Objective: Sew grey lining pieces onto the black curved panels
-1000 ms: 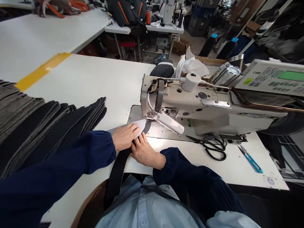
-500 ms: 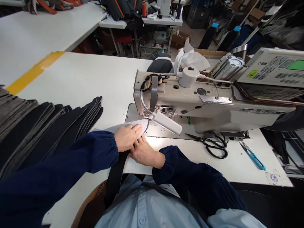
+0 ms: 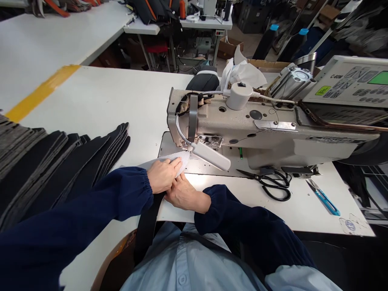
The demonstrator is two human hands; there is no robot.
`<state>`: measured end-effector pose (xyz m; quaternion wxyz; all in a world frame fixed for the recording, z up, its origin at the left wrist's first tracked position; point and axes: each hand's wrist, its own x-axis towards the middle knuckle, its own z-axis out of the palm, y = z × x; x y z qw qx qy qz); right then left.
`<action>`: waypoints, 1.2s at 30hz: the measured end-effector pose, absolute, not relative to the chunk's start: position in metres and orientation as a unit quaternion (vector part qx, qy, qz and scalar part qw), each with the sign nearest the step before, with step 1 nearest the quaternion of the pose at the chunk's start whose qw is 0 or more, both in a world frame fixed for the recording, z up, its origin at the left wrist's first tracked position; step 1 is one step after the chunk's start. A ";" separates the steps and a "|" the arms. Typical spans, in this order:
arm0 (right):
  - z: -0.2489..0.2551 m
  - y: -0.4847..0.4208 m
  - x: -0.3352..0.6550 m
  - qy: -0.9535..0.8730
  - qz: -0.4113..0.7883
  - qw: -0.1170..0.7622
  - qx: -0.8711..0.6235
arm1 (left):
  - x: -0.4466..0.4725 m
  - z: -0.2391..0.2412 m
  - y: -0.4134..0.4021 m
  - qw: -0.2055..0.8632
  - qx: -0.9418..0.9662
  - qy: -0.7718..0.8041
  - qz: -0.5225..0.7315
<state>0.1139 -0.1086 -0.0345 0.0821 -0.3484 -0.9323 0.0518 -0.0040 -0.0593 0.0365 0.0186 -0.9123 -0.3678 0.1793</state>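
My left hand lies flat on a light grey mesh fabric piece, its fingers stretched toward the needle of the sewing machine. My right hand rests just below it, fingers pressing the piece's near edge where a black strap runs off the table toward my lap. The tip of the piece sits under the presser foot, lit by the machine's small white lamp.
A fanned stack of black and grey cut pieces covers the table's left side. Black scissors and blue thread snips lie to the right of the machine. A control panel stands at far right.
Both hands have slid the mesh piece slightly further toward the needle; the curved black edge seen earlier by the presser foot is now mostly hidden.
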 end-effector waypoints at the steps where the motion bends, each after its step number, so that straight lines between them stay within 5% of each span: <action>1: -0.034 -0.109 0.114 -0.933 0.051 0.079 -0.347 | -0.003 0.036 -0.060 0.020 -0.909 -0.373 0.184; 26: -0.020 -0.129 0.113 -0.943 -0.011 0.102 -0.317 | -0.003 0.037 -0.059 0.043 -0.914 -0.364 0.176; 36: 0.008 -0.131 0.133 -0.960 -0.055 0.030 -0.272 | -0.008 0.037 -0.046 0.003 -0.934 -0.307 0.184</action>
